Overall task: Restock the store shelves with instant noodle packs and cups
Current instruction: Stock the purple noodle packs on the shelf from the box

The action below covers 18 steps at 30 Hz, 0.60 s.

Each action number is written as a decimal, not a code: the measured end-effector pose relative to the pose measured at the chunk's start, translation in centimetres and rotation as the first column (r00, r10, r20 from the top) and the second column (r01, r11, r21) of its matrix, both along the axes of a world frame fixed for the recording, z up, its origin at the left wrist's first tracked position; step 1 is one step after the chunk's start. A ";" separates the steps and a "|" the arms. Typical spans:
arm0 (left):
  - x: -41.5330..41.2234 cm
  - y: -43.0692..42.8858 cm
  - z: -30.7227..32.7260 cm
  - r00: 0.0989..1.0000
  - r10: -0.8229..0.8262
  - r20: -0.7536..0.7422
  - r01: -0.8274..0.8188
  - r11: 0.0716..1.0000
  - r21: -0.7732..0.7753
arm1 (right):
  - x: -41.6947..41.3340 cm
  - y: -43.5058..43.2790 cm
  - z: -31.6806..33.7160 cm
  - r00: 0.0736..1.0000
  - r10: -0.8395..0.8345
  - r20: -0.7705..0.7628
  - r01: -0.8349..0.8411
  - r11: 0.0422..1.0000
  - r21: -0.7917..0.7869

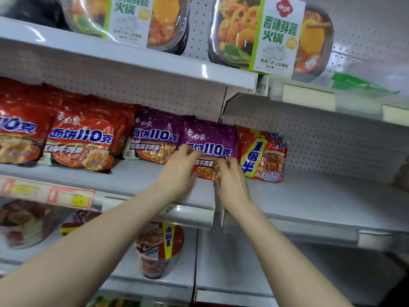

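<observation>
Purple noodle pack is getting pinched at its lower edge by left hand and right hand, risking sliding off the shelf front.

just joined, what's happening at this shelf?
A person is restocking instant noodles. Both hands, left hand and right hand, hold the lower edge of a purple noodle pack on the middle shelf, setting it upright beside another purple pack. Red packs fill the row to the left; an orange pack stands on the right. A noodle cup sits on the shelf below.
</observation>
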State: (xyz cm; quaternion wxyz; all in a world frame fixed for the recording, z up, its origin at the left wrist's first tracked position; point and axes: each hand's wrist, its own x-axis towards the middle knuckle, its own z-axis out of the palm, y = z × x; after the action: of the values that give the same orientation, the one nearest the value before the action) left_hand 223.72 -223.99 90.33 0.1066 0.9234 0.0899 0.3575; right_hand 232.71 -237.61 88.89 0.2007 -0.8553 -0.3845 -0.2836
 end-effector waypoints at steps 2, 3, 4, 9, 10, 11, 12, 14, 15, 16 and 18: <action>-1.3 -0.6 0.2 0.999 -0.032 0.037 0.033 0.999 -0.015 | -1.6 -0.6 0.0 1.000 0.008 0.012 -0.008 0.999 0.041; -2.2 -1.0 0.2 0.997 -0.051 0.054 0.052 0.998 -0.021 | -2.6 -0.9 0.0 1.000 0.004 0.014 -0.005 0.998 0.057; -2.9 -1.3 0.2 0.996 -0.065 0.067 0.067 0.997 -0.028 | -3.5 -1.1 0.0 1.000 0.004 0.016 -0.005 0.998 0.070; -6.4 -3.1 -1.4 0.979 -0.162 0.120 0.175 0.979 -0.103 | -7.7 -3.2 -1.4 0.999 0.028 0.029 -0.031 0.995 0.100; -7.1 -3.6 -2.0 0.976 -0.178 0.126 0.194 0.973 -0.125 | -8.5 -3.8 -2.0 0.999 0.027 0.035 -0.031 0.993 0.117; -7.8 -4.0 -2.6 0.974 -0.188 0.129 0.205 0.968 -0.142 | -9.3 -4.4 -2.6 0.999 0.023 0.039 -0.028 0.991 0.131; -8.5 -4.4 -3.3 0.973 -0.192 0.128 0.210 0.966 -0.153 | -10.0 -5.1 -3.3 0.999 0.019 0.043 -0.025 0.989 0.143; -9.7 -5.2 -5.0 0.967 -0.220 0.130 0.240 0.956 -0.169 | -11.5 -6.4 -4.8 1.000 0.004 0.031 -0.009 0.986 0.164; -10.3 -5.5 -5.8 0.960 -0.243 0.137 0.265 0.948 -0.176 | -12.1 -7.1 -5.6 1.000 -0.004 0.021 0.000 0.983 0.182; -10.7 -5.8 -6.7 0.955 -0.263 0.139 0.285 0.942 -0.178 | -12.7 -7.8 -6.4 1.000 -0.013 0.015 0.010 0.981 0.196; -11.4 -6.6 -8.4 0.954 -0.276 0.119 0.295 0.938 -0.184 | -13.7 -9.4 -8.3 1.000 -0.026 -0.015 0.028 0.981 0.191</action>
State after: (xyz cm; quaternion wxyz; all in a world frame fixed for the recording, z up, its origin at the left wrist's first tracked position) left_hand 212.35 -230.56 81.92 0.2534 0.8941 -0.0147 0.3691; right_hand 219.06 -246.97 80.55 0.2803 -0.8391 -0.3425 -0.3164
